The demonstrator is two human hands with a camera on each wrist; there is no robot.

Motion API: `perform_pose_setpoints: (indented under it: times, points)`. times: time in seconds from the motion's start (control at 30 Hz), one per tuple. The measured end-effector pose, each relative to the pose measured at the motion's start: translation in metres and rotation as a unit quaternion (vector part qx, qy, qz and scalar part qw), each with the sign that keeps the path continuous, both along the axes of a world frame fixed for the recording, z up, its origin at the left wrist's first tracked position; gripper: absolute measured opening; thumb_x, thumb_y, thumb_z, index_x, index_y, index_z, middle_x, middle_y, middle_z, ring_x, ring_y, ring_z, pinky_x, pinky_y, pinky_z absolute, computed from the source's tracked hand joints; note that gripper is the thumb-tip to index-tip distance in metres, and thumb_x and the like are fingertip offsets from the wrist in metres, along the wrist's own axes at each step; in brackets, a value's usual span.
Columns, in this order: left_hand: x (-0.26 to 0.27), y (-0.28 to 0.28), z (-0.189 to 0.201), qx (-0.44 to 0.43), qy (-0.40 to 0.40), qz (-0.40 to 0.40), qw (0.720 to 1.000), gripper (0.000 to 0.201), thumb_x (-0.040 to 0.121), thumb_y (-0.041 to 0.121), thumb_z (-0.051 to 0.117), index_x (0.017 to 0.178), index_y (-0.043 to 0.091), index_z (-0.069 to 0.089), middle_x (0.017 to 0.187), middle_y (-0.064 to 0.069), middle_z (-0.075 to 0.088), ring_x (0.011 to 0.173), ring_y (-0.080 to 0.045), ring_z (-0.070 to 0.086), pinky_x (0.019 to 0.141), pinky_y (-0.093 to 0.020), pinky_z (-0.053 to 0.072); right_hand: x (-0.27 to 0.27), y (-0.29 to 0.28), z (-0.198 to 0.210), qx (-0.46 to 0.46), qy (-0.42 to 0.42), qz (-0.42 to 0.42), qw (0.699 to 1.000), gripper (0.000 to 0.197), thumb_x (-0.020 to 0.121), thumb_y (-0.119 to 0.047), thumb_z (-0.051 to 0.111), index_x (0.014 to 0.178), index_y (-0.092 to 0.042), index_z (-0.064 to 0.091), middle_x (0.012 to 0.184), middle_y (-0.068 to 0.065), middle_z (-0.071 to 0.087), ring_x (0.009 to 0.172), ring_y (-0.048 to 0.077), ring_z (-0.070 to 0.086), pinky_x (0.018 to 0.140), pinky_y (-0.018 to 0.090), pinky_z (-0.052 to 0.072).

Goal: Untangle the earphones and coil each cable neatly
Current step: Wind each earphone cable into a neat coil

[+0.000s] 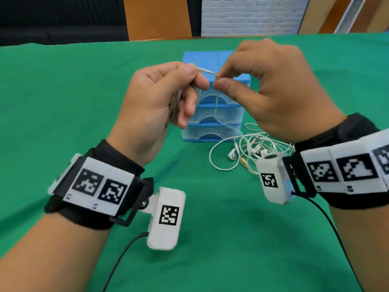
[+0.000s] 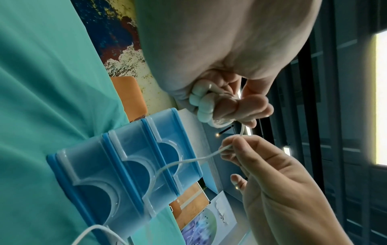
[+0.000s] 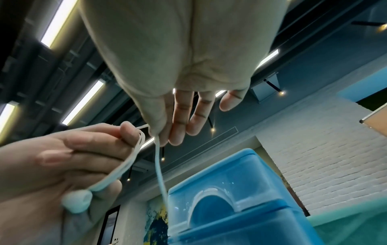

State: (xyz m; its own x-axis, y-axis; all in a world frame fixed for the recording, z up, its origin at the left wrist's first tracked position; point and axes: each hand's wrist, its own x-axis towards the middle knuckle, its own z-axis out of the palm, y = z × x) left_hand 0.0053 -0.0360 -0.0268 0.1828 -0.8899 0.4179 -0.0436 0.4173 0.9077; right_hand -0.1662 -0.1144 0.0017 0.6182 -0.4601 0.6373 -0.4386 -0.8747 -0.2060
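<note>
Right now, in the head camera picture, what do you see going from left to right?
Left hand gripping coiled cable → stretch of cable between the hands → right hand pinching it. Below: drawer box, then tangled earphones.

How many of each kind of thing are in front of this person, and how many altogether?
Hands: 2, left hand and right hand
Earphone cable pinched between them: 1
Tangled earphone pile: 1
Blue drawer unit: 1
Wrist cameras: 2, left camera and right camera
Total: 7
</note>
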Motion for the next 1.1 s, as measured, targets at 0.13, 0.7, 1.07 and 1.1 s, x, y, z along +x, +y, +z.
perform_pose_setpoints:
  times: [0.13,0.7,1.07,1.1]
  points:
    - [0.003,0.000,0.002,-0.015,0.011,-0.003,1.000,0.029,0.103,0.014,0.044,0.082,0.007,0.064,0.049,0.002,0.053,0.035,-0.010,0.036,0.041,-0.024,0.025,-0.001,-0.001,-0.008,0.008,-0.007,-0.004,1.000,0.014,0.093,-0.035,0.050,0.091,-0.026,0.061,0.089,-0.011,0.061,0.093,0.020,0.055,0.085,0.062,0.044]
    - [0.031,0.002,0.016,-0.099,0.362,0.023,0.927,0.025,0.107,0.018,0.044,0.113,0.005,0.064,0.091,0.001,0.075,0.073,-0.002,0.068,0.055,-0.013,0.047,-0.017,-0.024,-0.022,0.233,0.004,-0.011,0.972,0.016,0.096,-0.016,0.053,0.082,-0.015,0.060,0.061,0.003,0.067,0.058,0.012,0.064,0.067,0.038,0.051]
    - [0.010,-0.011,-0.004,-0.059,0.118,0.132,0.982,0.027,0.105,0.002,0.045,0.131,0.000,0.051,0.112,-0.014,0.073,0.103,-0.019,0.073,0.083,-0.024,0.054,-0.011,0.012,-0.009,0.397,0.168,0.264,0.863,0.023,0.104,-0.014,0.053,0.089,-0.006,0.069,0.056,0.000,0.035,0.047,0.011,0.026,0.045,0.018,0.025]
    - [0.010,-0.011,-0.004,-0.055,0.076,0.134,0.987,0.026,0.105,0.002,0.044,0.130,0.004,0.051,0.111,-0.012,0.074,0.100,-0.018,0.074,0.082,-0.024,0.055,-0.014,0.011,-0.004,0.401,0.143,0.280,0.861,0.024,0.103,-0.017,0.054,0.089,-0.006,0.069,0.053,0.003,0.033,0.046,0.015,0.025,0.043,0.023,0.023]
